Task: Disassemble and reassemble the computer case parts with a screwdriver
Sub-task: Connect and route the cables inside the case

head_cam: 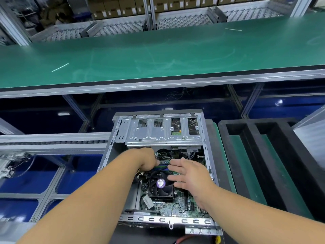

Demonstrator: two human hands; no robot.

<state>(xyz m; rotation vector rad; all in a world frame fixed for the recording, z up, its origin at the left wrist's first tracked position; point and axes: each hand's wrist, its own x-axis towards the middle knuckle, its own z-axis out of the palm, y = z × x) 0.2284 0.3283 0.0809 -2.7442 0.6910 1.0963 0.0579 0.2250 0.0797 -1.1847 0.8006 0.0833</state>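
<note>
Inside the open computer case point(175, 136), the RAM stick point(162, 167) is run left-right just beyond the CPU fan point(161, 184), pinched at its left end by the left hand point(148, 160), while the right hand point(190, 175) is held flat and empty beside it.

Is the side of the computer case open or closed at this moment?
Open. The computer case has no side panel on top: the fan, the motherboard and the drive cage are exposed, and both hands reach inside.
</note>
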